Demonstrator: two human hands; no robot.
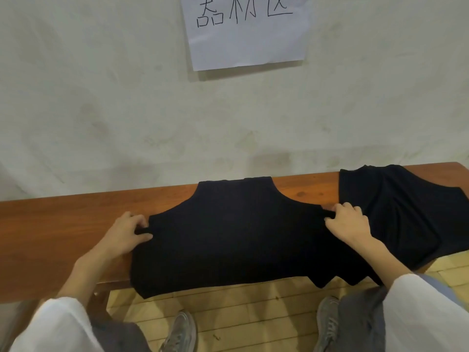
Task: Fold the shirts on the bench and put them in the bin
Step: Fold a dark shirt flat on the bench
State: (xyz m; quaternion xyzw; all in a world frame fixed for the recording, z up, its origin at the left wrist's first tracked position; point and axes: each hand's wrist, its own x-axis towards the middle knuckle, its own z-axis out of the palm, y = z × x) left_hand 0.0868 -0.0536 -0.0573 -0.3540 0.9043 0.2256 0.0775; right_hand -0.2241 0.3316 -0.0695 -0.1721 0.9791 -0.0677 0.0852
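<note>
Shirt (228, 237) on bench (63, 224) by wall (101, 110) | left hand (124, 235), right hand (350, 222) grip pinching it

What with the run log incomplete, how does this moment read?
left hand: pinches black shirt; right hand: pinches it; second shirt: rumpled alongside

View: one head-worn camera, wide-angle.
Position: above the near edge of the worktop (63, 219), on the person's side.
Facing: forward and down, square to the wall (101, 110) behind the worktop.
Nearness: close; the worktop is within arm's reach.
Centre: black shirt (236, 237) on the worktop.
Top edge: paper sign (246, 34) above the worktop, cropped.
Bottom edge: floor (241, 313) and shoes (181, 331) below the worktop.
</note>
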